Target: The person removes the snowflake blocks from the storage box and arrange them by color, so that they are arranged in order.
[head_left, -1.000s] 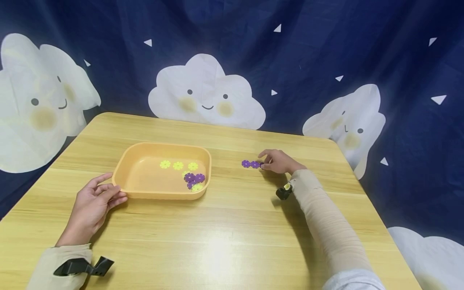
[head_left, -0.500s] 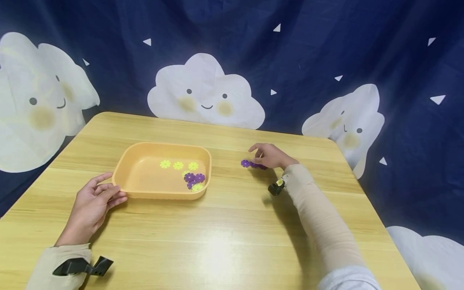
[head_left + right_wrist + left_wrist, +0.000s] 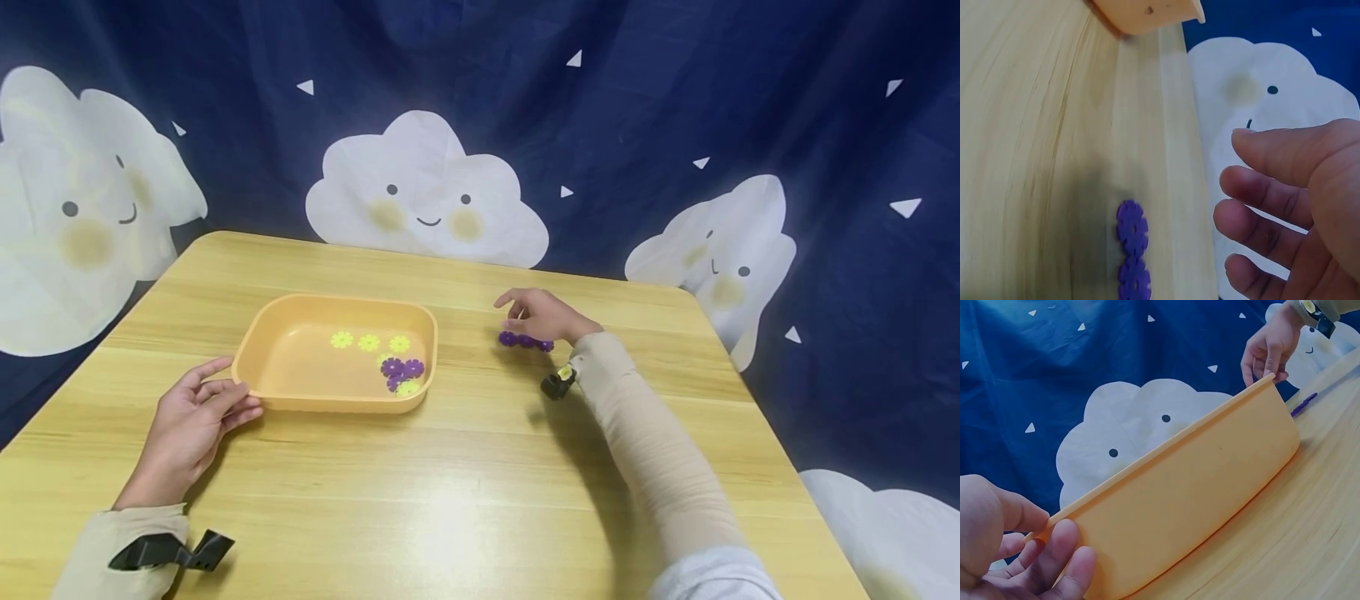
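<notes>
Fingers (image 3: 1063,547) of the left hand (image 3: 187,417) pinch the rim of the orange tray (image 3: 322,405) at its near left corner, thumb on one side and the rest on the other. The right hand (image 3: 546,315) is raised over the table (image 3: 450,475), its thumb apart from the loosely bent fingers, and it holds nothing. Just below it, to the right of the tray, a row of three purple flower pieces (image 3: 527,341) lies flat on the table, each touching the next. In the tray, three yellow flower pieces (image 3: 368,342) lie in a line towards the far side. More yellow ones and a cluster of purple ones (image 3: 413,367) lie together near the right end, partly overlapping. A dark blue curtain (image 3: 630,100) with white clouds (image 3: 427,175) hangs beyond the table.
</notes>
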{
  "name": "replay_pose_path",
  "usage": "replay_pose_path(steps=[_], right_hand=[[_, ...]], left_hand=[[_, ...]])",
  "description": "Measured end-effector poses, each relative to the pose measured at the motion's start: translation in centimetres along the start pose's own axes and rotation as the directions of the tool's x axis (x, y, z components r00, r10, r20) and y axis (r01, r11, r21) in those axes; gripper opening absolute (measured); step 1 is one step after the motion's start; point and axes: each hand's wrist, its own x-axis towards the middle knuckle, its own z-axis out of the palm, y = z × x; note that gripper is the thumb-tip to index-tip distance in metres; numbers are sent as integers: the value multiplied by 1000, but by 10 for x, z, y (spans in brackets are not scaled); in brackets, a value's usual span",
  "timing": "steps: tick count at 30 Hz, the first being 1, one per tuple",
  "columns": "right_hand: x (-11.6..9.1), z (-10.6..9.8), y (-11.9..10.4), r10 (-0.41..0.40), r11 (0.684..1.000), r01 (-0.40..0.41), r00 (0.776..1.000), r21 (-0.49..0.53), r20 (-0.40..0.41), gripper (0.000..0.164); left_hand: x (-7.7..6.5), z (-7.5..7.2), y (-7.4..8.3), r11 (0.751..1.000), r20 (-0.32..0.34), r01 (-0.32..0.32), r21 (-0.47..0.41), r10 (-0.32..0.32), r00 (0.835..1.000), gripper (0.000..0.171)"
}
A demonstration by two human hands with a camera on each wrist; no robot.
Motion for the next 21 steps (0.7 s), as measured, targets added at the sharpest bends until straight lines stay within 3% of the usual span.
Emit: replay_pose_path(steps=[21], right_hand=[[33,7,-50,-49,999,49,997,-3,58,34]], left_hand=[[0,0,1,999,-12,8,33,-8,1000,42]])
